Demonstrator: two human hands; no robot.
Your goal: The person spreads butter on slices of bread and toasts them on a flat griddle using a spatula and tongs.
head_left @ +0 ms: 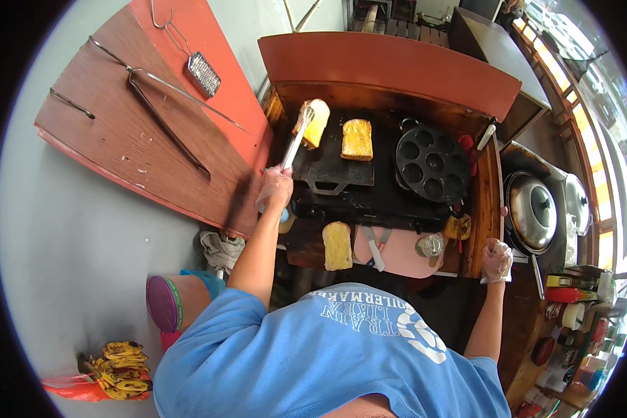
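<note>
The head view shows a golden-yellow bread slice [319, 127] at the upper left of the black griddle plate [360, 175], with the tips of the metal tongs [294, 148] lying over its surface; whether they pinch it cannot be told. The left hand [276, 187], in a clear plastic glove, is clamped on the tongs' near end. Just right of that slice, a browned bread slice [357, 141] lies flat on the plate. Farther right, also on the black stove [376, 212], sits a round black pan with round hollows [433, 182].

In front of the stove are a paler bread slice [338, 245] and a pink cutting board [405, 262] — the latter bearing a white-bladed knife [375, 256] and a glass jar [429, 245]. The right hand [497, 261], gloved likewise, is beside the wooden surround's right edge [492, 209] — its fingers look curled, but I cannot tell whether they grip anything. Beyond it stands a lidded pan [531, 212].
</note>
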